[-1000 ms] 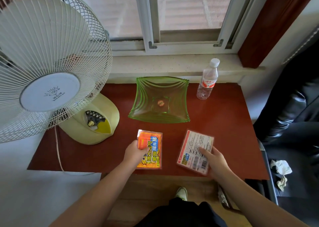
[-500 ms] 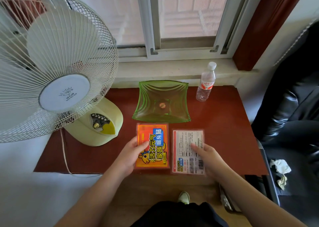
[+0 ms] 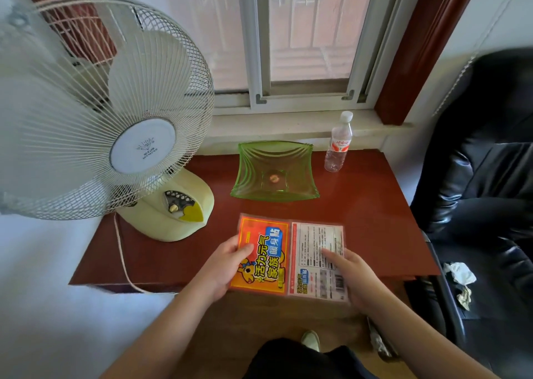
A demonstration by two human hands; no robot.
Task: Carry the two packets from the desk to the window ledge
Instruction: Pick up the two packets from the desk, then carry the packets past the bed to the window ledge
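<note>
Near the desk (image 3: 372,205) front edge: left hand (image 3: 222,266) pinching the orange packet (image 3: 264,256), right hand (image 3: 353,275) gripping the white packet (image 3: 317,263) — edges touching, probably lifted slightly. Best kept flat and raised above the green dish (image 3: 275,171) — then forward to the window ledge (image 3: 274,125).

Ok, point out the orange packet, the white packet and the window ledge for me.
orange packet (image 3: 264,259): head view, middle of its printed front.
white packet (image 3: 315,251): head view, on the block of small text.
window ledge (image 3: 274,127): head view, bare stone top behind the green dish.
</note>
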